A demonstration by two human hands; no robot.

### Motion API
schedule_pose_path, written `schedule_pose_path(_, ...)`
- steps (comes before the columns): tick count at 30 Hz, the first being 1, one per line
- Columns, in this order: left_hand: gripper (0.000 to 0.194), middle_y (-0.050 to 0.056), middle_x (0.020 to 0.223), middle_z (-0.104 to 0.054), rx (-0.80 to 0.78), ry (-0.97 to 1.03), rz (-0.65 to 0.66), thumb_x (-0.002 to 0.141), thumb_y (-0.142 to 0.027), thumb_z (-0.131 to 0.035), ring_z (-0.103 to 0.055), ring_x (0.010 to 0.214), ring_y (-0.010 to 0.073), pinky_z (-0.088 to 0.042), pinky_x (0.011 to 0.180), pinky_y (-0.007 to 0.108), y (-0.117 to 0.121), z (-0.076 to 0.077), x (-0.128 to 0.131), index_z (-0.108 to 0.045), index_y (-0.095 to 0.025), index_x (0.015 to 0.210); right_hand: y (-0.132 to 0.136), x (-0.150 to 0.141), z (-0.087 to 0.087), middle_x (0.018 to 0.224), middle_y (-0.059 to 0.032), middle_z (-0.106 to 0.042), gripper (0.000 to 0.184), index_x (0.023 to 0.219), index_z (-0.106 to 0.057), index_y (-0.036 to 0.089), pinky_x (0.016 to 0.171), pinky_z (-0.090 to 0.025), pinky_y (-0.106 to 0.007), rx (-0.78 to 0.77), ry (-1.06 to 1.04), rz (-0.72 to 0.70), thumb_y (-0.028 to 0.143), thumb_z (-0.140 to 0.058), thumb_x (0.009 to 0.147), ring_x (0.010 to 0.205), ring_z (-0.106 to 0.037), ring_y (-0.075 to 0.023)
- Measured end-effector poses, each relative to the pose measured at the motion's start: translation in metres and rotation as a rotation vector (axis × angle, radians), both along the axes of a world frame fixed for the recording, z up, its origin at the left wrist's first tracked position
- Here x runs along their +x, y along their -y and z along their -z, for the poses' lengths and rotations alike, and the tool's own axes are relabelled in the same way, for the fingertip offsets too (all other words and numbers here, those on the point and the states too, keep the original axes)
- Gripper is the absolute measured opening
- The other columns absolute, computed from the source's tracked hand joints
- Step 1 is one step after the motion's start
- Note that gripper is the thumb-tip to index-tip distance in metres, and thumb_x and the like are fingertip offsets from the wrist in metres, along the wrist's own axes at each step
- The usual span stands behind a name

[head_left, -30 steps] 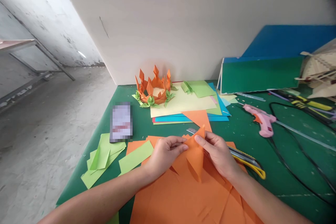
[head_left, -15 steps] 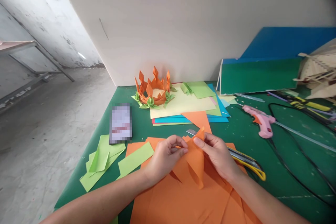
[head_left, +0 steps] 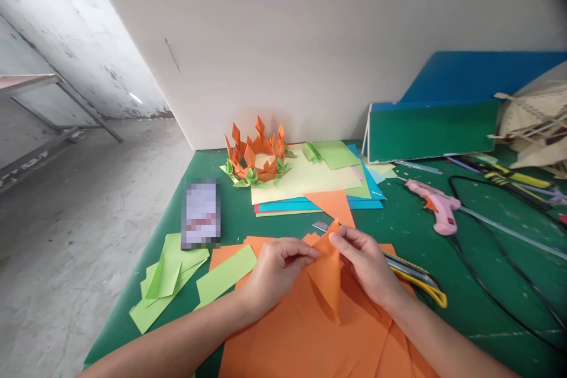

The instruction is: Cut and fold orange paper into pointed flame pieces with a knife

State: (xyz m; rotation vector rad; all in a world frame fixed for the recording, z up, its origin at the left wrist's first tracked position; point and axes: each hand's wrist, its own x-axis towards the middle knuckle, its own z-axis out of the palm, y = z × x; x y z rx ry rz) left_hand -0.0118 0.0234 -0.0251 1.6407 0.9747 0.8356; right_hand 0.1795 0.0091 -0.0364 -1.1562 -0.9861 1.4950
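Paper [head_left: 328, 283], orange and folded, is in my grip above a pile of orange sheets [head_left: 283, 342]. My right hand [head_left: 367, 263] is clamped on its upper part, thumb in front and fingers behind. My left hand [head_left: 279, 269] has thumb and fingertips pinched together on its left edge. One corner points down toward me. Just beside my right wrist lies a yellow knife [head_left: 416, 276]. Green strips [head_left: 227, 274] and a phone [head_left: 201, 212] lie to my left, a pink glue gun [head_left: 445, 208] to my right. Farther back, an orange crown [head_left: 249, 157] stands on the green table [head_left: 239, 225].
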Motion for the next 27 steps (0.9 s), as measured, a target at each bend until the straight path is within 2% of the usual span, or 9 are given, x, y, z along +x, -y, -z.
schedule_pose_path(7, 0.027, 0.005, 0.099, -0.069, 0.021, -0.043, 0.1, 0.088, -0.01, -0.053, -0.062, 0.085, 0.0162, -0.048, 0.072, 0.026, 0.0025, -0.0017, -0.0002, -0.074, -0.023, 0.1, -0.002, -0.003, -0.0032, 0.062, 0.0042, -0.045, 0.033, 0.069, -0.059, 0.021, 0.054, -0.031, -0.026, 0.049, 0.129, 0.02, 0.049, -0.071, 0.08, 0.057, -0.037, -0.0113)
schedule_pose_path(13, 0.034, 0.003, 0.089, -0.062, 0.042, -0.132, 0.106, 0.086, -0.007, -0.051, -0.057, 0.081, 0.0153, -0.045, 0.069, 0.026, 0.0013, -0.0012, -0.0024, -0.074, -0.026, 0.102, -0.0021, -0.0036, -0.0074, 0.062, 0.0037, -0.043, 0.031, 0.066, -0.06, 0.021, 0.059, -0.031, -0.028, 0.107, 0.184, -0.001, 0.047, -0.069, 0.082, 0.061, -0.038, -0.0134)
schedule_pose_path(19, 0.02, 0.003, 0.084, -0.064, 0.026, -0.131, 0.083, 0.086, -0.016, -0.062, -0.059, 0.082, 0.0162, -0.047, 0.075, 0.028, 0.0022, -0.0055, 0.0, -0.077, -0.026, 0.094, -0.0028, -0.0033, -0.0098, 0.065, 0.0025, -0.046, 0.034, 0.062, -0.059, 0.021, 0.063, -0.033, -0.029, 0.116, 0.207, -0.017, 0.047, -0.069, 0.081, 0.065, -0.04, -0.0147)
schedule_pose_path(27, 0.025, 0.003, 0.097, -0.067, -0.01, -0.06, 0.102, 0.087, -0.012, -0.059, -0.06, 0.085, 0.0154, -0.047, 0.073, 0.026, 0.0007, -0.0042, 0.0008, -0.076, -0.027, 0.096, -0.0023, -0.0013, -0.0071, 0.063, 0.0038, -0.044, 0.031, 0.066, -0.063, 0.021, 0.059, -0.031, -0.028, 0.074, 0.139, -0.031, 0.047, -0.069, 0.082, 0.062, -0.038, -0.013)
